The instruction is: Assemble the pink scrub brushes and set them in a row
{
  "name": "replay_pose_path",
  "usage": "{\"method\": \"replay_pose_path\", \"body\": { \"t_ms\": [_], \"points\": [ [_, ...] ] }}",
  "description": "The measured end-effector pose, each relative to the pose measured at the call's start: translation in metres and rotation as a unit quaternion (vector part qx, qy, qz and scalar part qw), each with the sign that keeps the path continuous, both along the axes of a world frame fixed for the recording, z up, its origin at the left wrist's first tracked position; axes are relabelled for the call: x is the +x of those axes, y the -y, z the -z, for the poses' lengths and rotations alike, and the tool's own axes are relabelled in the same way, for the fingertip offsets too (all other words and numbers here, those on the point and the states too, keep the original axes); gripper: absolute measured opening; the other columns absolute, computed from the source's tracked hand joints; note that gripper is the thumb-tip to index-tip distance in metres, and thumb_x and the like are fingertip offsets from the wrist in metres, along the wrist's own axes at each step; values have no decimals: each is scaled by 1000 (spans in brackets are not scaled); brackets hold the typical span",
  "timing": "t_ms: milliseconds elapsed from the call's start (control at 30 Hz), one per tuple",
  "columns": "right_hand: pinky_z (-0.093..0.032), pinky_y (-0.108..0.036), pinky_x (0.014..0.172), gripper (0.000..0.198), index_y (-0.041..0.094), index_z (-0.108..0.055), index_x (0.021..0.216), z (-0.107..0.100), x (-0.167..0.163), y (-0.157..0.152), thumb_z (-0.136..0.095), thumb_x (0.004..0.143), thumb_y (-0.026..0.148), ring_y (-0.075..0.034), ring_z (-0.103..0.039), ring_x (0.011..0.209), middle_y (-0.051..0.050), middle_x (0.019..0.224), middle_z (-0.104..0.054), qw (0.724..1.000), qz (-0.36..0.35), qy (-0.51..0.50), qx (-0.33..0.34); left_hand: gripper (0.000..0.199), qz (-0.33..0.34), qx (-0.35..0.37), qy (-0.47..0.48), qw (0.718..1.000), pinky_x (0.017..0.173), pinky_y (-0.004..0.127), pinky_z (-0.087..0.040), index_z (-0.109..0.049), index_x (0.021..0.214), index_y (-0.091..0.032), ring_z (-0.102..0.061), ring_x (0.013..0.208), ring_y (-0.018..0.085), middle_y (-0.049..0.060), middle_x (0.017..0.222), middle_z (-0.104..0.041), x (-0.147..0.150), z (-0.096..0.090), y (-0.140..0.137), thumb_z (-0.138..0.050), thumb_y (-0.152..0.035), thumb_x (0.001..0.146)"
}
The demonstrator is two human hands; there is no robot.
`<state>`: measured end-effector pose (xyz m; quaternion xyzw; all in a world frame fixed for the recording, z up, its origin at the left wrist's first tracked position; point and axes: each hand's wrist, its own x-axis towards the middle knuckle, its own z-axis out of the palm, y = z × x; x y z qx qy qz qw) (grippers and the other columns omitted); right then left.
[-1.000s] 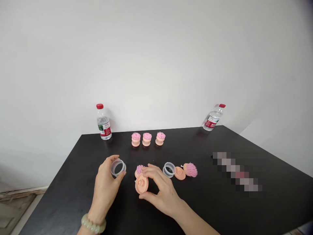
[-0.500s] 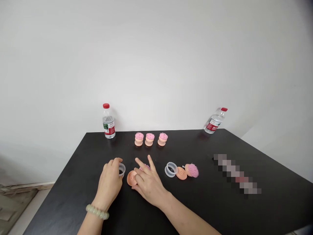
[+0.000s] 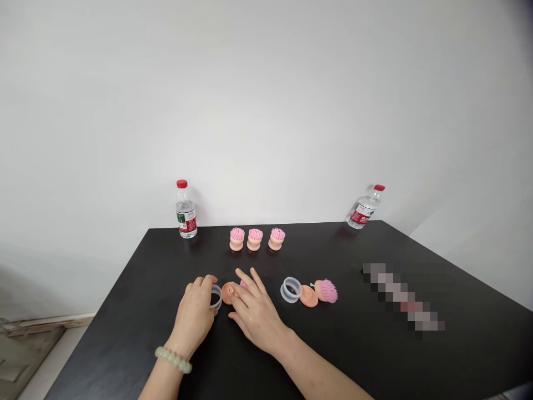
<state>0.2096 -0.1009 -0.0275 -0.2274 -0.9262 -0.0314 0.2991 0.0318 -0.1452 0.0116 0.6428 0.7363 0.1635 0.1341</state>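
Note:
My left hand (image 3: 195, 308), a green bead bracelet on its wrist, grips a translucent plastic ring (image 3: 217, 298) between thumb and fingers at the left. Just to the right of the ring lies a peach round disc (image 3: 227, 293) with a raised centre. My right hand (image 3: 257, 311) reaches over the disc's right edge with fingers spread; its index fingertip is at the disc. Pink bristles of a brush head (image 3: 244, 284) peep out between its fingers, and the rest of that piece is hidden.
Farther right lie another translucent ring (image 3: 291, 290), a peach disc (image 3: 308, 296) and a pink-bristled brush head (image 3: 326, 291) on its side. Three assembled brushes (image 3: 254, 240) stand behind. Water bottles stand left (image 3: 186, 214) and lean right (image 3: 365, 210) by the wall. A pixelated strip (image 3: 402, 297) covers something.
My left hand has shifted right with the ring, close to the peach disc. The disc has moved slightly away from me, and my right hand has moved a little to the right.

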Motion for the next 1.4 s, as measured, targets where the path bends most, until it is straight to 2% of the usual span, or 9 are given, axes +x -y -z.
{"method": "replay_pose_path", "body": {
  "t_ms": [167,467,700,867,967,1067,1167,1300,1400],
  "points": [
    [-42,-71,109,36,10,-63,118,-2,9,1,-73,84,13,-44,-49,136,-19,128,-67,999,33,-33,-12,47,-3,4,-34,999,86,33,-45,-58,124,-18,-60,107,28,10,120,-65,3,-1,-1,-57,-1,80],
    [-49,-66,104,34,12,-63,115,-2,20,1,-73,82,9,-42,-49,133,-19,123,-68,996,43,-68,-42,45,1,19,-84,996,88,37,-47,-62,125,-17,-61,103,29,10,115,-67,9,6,-3,-60,-1,83],
    [-53,-61,101,33,12,-63,116,-4,21,3,-67,85,5,-41,-49,132,-19,122,-67,995,23,-91,-47,70,-12,64,-82,994,93,41,-51,-56,135,-16,-61,110,32,13,127,-62,12,7,-2,-79,-6,70],
    [-56,-55,95,24,17,-63,115,-13,27,0,-60,92,8,-35,-56,121,-14,111,-70,985,10,-163,-59,51,-6,147,-58,987,97,44,-53,-58,131,-17,-58,121,33,14,134,-59,16,6,4,-74,-22,83],
    [-59,-46,81,15,19,-65,101,-17,29,-1,-57,95,8,-29,-61,100,-9,90,-70,977,10,-201,-76,33,47,268,-21,962,90,48,-57,-63,119,-20,-62,117,33,12,120,-68,21,10,6,-69,-29,88],
    [-56,-39,70,18,19,-66,91,-18,29,-2,-53,95,7,-24,-59,84,-7,82,-67,974,11,-209,-91,13,132,349,-12,928,90,52,-56,-64,105,-22,-69,104,31,6,99,-75,31,12,6,-63,-23,92],
    [-55,-38,70,20,20,-66,91,-17,34,-5,-50,96,10,-23,-59,83,-7,82,-68,977,8,-190,-98,15,197,395,-11,897,94,51,-54,-63,102,-22,-72,85,23,3,89,-75,43,13,7,-54,-12,95],
    [-56,-43,83,15,22,-65,105,-24,58,-27,-56,94,19,-26,-62,96,-8,98,-70,965,118,-195,-132,24,259,426,-19,867,92,46,-55,-63,106,-21,-72,82,22,2,85,-75,53,17,7,-53,-5,91],
    [-58,-43,84,31,21,-59,121,-35,81,-55,-58,91,18,-27,-63,105,-12,118,-65,943,213,-204,-155,27,278,429,-29,859,88,44,-57,-62,109,-20,-72,85,24,3,87,-75,53,22,6,-56,-4,88]
  ]
}}
